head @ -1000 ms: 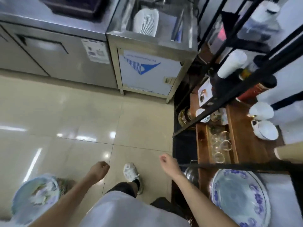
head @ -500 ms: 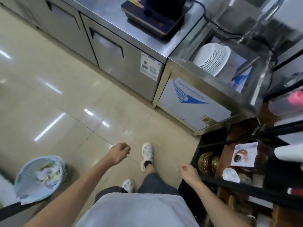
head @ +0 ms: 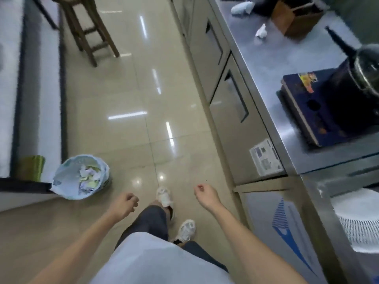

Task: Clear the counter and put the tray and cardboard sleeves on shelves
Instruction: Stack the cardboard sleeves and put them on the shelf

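Observation:
The steel counter (head: 272,64) runs along the right side. At its far end lie a brown cardboard box (head: 297,17), a crumpled white tissue (head: 260,32) and a pale blue crumpled item (head: 241,8). Nearer stands a black kettle (head: 361,78) on a dark blue induction cooker (head: 307,107). My left hand (head: 125,204) hangs over the floor with fingers curled and nothing in it. My right hand (head: 206,196) hangs beside the counter's front, fingers loosely curled, also holding nothing. No tray or shelf is in view.
A trash bin (head: 82,177) lined with a light blue bag and full of paper stands on the floor at left. A wooden stool (head: 90,27) stands further ahead. A white colander (head: 356,220) sits in the sink at lower right. Tiled floor stretches ahead between the counters.
The view has swung left, away from the shelf rack, and now looks down the aisle along the steel counter. Both hands stay curled and hold nothing; my feet have stepped forward.

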